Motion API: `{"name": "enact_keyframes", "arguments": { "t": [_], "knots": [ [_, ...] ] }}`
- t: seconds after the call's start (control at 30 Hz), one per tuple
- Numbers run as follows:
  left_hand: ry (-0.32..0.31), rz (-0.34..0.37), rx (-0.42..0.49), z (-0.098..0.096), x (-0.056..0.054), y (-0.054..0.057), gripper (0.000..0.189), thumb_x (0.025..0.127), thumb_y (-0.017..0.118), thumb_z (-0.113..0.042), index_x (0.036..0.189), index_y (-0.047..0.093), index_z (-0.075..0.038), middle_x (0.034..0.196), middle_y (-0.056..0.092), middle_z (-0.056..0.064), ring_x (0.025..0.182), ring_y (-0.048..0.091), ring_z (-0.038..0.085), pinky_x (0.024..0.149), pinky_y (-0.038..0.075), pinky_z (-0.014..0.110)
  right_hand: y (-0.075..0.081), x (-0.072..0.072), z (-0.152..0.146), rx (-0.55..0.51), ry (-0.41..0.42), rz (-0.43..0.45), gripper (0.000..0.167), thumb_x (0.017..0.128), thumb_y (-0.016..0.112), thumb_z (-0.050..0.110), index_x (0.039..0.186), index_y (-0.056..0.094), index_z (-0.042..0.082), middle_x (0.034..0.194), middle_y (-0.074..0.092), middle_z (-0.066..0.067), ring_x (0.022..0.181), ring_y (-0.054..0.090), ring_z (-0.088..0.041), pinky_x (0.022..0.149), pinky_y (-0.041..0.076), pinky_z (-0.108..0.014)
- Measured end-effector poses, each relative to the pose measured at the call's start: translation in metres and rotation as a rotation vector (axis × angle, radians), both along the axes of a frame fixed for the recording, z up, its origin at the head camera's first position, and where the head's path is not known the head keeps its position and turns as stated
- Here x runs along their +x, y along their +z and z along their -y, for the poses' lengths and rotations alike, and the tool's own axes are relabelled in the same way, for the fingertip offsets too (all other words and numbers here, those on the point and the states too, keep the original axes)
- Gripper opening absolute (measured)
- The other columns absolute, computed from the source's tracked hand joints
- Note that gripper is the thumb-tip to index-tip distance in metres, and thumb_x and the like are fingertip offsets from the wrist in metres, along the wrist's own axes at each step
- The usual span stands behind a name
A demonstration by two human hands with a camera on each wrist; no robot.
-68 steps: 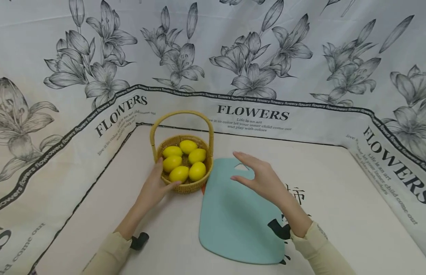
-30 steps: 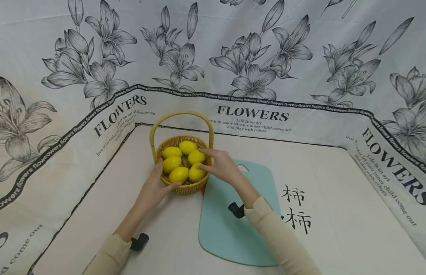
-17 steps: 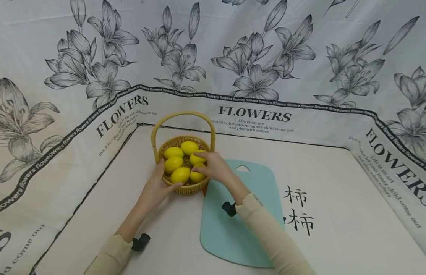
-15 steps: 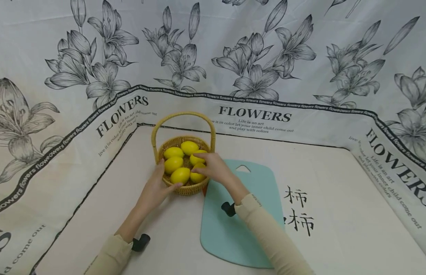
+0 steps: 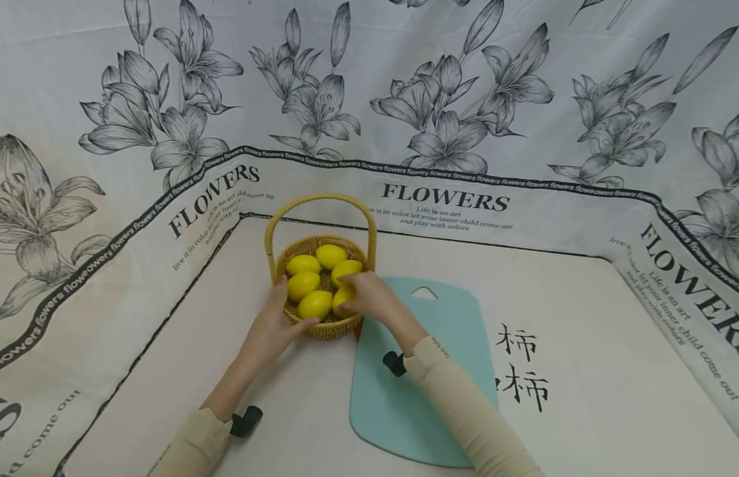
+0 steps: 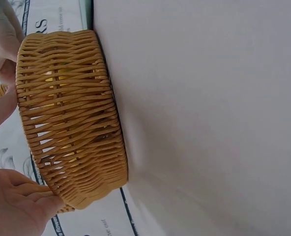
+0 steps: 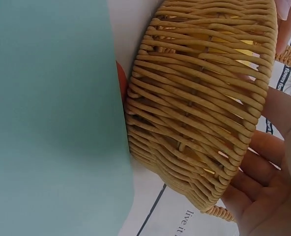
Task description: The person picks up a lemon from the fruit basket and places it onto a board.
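1. White cloth printed with grey lilies (image 5: 357, 40) – it hangs behind the work area and along both sides
2. Pale, flat counter (image 5: 596, 318), carrying everything listed below
3. Thin blue-green cutting board (image 5: 417, 417), lying flat, with a small cutout at its far end
4. Round, tan wicker basket (image 5: 332, 329) with a tall arched handle, upright on the counter just beside the board's far left part. It looks light enough to skid or tip, so a steadying hold seems worthwhile
5. Left hand (image 5: 269, 331), holding the basket's left side between its thumb at the near rim and its fingers farther round. Even, gentle pressure should brace the weave without tilting it
6. Right hand (image 5: 374, 298), reaching in over the right rim and pinching a smooth, oval yellow lemon (image 5: 343, 296) between thumb and fingers; how firm the pinch is, I cannot tell
7. Five other yellow lemons (image 5: 303, 265), loose inside the basket. One lies just beyond the pinching fingers, so best not to drag or nudge it
8. The pinched lemon itself, low in the basket at its near right. Smooth skin may slip – fingertips well round its widest part would serve best, and any lift should go straight up, clear of the rim and handle, before moving sideways
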State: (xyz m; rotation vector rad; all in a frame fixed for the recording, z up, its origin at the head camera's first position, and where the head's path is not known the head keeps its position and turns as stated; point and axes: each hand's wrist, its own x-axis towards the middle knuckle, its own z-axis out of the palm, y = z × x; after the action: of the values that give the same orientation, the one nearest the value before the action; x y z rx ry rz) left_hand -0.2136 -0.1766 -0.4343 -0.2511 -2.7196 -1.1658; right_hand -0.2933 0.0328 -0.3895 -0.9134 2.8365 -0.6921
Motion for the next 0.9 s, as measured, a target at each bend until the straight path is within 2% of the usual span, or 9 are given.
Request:
{"name": "enact_keyframes", "arguments": {
  "t": [0.33, 0.5, 0.9],
  "knots": [
    [0.001, -0.008, 0.008, -0.0001, 0.0002, 0.0000, 0.103, 0.087, 0.069, -0.045, 0.152, 0.006, 0.005, 0.158, 0.006, 0.022, 0.144, 0.012, 0.035, 0.114, 0.021, 0.051, -0.0040, -0.0013, -0.0009, 0.019, -0.004, -0.026, 0.055, 0.077, 0.084, 0.019, 0.124, 0.064, -0.001, 0.121, 0.064, -0.014, 0.111, 0.060, -0.028, 0.096, 0.048, -0.039],
    [-0.001, -0.016, 0.009, -0.0002, 0.0006, -0.0009, 0.103, 0.087, 0.069, -0.044, 0.152, 0.006, 0.005, 0.158, 0.007, 0.022, 0.144, 0.013, 0.035, 0.114, 0.022, 0.051, -0.0042, -0.0023, 0.0008, 0.042, -0.008, -0.003, 0.055, 0.075, 0.085, 0.019, 0.123, 0.065, 0.000, 0.120, 0.065, -0.013, 0.109, 0.060, -0.026, 0.095, 0.048, -0.037],
    [0.006, -0.020, 0.002, 0.0005, -0.0001, -0.0012, 0.102, 0.087, 0.069, -0.045, 0.152, 0.007, 0.006, 0.157, 0.008, 0.024, 0.143, 0.014, 0.036, 0.113, 0.023, 0.051, -0.0030, -0.0054, 0.0056, 0.087, 0.062, 0.021, 0.056, 0.075, 0.084, 0.012, 0.125, 0.063, 0.000, 0.121, 0.064, -0.013, 0.110, 0.059, -0.027, 0.095, 0.049, -0.037]
  ]
}}
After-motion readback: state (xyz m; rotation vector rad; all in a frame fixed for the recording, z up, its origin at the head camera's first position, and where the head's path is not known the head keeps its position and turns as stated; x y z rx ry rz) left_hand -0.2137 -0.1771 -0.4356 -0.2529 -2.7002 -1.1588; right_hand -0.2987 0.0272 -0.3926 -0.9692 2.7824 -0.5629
